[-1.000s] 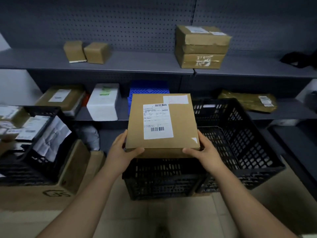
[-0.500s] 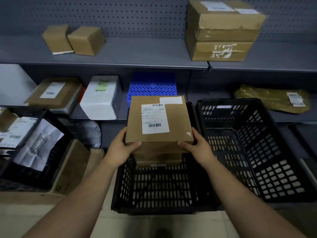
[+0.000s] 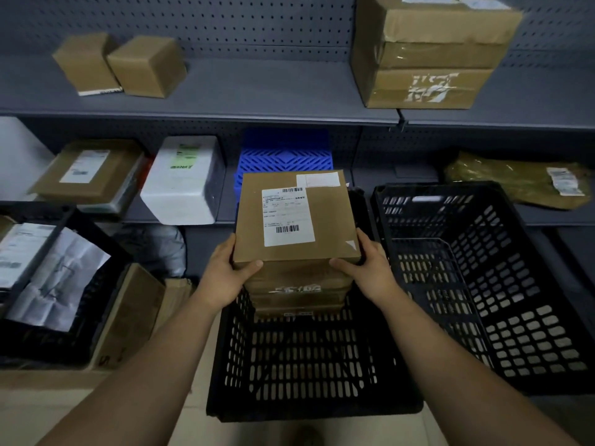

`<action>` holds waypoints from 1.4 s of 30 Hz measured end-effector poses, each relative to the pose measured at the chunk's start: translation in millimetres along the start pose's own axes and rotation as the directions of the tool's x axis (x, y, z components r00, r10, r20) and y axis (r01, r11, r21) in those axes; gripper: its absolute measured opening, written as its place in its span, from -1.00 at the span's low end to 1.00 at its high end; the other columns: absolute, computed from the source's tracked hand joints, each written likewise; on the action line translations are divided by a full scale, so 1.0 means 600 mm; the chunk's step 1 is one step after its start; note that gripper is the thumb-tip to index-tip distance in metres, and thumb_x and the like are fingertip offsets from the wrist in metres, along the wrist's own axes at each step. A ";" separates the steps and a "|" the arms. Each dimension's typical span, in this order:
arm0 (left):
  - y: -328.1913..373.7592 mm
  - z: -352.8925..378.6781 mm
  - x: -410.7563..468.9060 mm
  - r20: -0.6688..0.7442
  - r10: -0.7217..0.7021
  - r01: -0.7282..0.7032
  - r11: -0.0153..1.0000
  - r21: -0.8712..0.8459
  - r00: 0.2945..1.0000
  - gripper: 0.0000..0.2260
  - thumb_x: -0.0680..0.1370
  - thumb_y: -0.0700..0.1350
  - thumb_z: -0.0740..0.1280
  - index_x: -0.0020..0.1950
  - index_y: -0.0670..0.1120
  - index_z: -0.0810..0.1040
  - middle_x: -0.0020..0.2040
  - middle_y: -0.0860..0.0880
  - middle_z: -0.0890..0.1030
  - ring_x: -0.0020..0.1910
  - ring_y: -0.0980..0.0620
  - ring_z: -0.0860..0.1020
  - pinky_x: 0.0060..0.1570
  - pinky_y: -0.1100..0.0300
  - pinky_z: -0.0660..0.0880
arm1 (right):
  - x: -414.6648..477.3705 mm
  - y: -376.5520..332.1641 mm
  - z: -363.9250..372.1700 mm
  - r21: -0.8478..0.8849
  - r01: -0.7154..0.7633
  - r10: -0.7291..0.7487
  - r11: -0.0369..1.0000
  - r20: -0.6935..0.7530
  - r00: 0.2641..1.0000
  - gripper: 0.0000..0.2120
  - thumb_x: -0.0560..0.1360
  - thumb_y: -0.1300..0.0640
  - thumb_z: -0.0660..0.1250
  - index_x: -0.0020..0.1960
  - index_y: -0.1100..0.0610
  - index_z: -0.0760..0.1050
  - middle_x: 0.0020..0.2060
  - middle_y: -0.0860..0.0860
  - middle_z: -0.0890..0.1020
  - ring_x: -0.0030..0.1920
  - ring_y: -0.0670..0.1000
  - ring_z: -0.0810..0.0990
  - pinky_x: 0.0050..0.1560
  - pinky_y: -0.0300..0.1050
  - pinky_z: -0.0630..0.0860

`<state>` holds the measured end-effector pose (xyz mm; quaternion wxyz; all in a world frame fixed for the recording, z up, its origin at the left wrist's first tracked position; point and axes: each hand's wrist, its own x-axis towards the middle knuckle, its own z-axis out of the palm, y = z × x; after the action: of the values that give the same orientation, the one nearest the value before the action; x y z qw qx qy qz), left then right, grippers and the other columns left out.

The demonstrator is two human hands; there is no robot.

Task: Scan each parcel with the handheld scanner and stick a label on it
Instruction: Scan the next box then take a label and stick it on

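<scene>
While both hands — left [image 3: 225,278], right [image 3: 370,272] — clamp the box [image 3: 294,217] by its near corners, thumbs on top, it looks stiff and light.

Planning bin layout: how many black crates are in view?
3. Centre crate, beneath the labelled parcel; right crate; left crate, holding papers. More may be hidden out of frame.

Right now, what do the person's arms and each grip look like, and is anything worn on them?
The left forearm and right forearm are bare up to the frame's edge; no sleeve shows. The left grip and right grip are bare hands without gloves. No watch, band or ring is visible, though the light is dim.
</scene>
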<state>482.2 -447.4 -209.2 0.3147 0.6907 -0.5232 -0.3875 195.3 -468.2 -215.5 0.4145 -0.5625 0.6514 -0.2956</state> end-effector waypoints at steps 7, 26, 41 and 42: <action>0.011 -0.016 -0.015 -0.027 0.179 -0.172 0.969 0.179 0.983 -0.34 0.48 0.01 0.49 0.51 -0.09 0.32 0.36 0.03 0.38 0.37 0.03 0.36 0.37 0.15 0.28 | -0.022 -0.002 -0.012 -0.085 0.029 -0.033 0.996 -0.049 0.998 -0.10 0.40 -0.09 0.53 0.58 0.00 0.13 0.44 0.02 0.31 0.44 0.04 0.29 0.43 -0.08 0.27; 0.260 0.170 -0.388 0.656 0.722 -0.914 0.387 -0.121 0.219 -0.52 0.58 0.19 0.27 0.47 0.08 0.38 0.44 0.19 0.32 0.45 0.20 0.22 0.44 0.17 0.20 | -0.699 0.024 -0.188 -0.309 -0.206 -0.051 0.929 -0.656 0.753 -0.34 0.41 -0.36 0.27 0.35 0.03 0.50 0.18 -0.05 0.55 0.23 -0.08 0.50 0.30 -0.14 0.42; 0.358 0.447 -0.965 0.635 0.648 -0.788 0.086 -0.609 -0.421 -0.52 0.57 0.18 0.30 0.45 0.04 0.40 0.42 0.11 0.39 0.43 0.14 0.29 0.44 0.15 0.23 | -1.355 0.148 -0.226 0.164 -0.564 0.268 0.809 -0.957 0.106 -0.43 0.42 -0.32 0.33 0.36 -0.13 0.44 0.18 -0.21 0.47 0.27 -0.12 0.42 0.33 0.04 0.43; 0.361 0.463 -0.996 0.629 0.646 -0.781 0.080 -0.619 -0.432 -0.53 0.57 0.18 0.29 0.44 0.05 0.40 0.42 0.11 0.40 0.43 0.13 0.29 0.44 0.13 0.25 | -1.382 0.160 -0.232 0.175 -0.566 0.271 0.806 -0.958 0.090 -0.41 0.40 -0.36 0.31 0.36 -0.14 0.45 0.17 -0.23 0.47 0.25 -0.14 0.42 0.32 0.05 0.44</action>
<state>47.5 67.2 -43.4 0.1151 -0.1649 -0.9291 -0.3104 46.2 349.8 -58.2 -0.0787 -0.0923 0.9247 -0.3608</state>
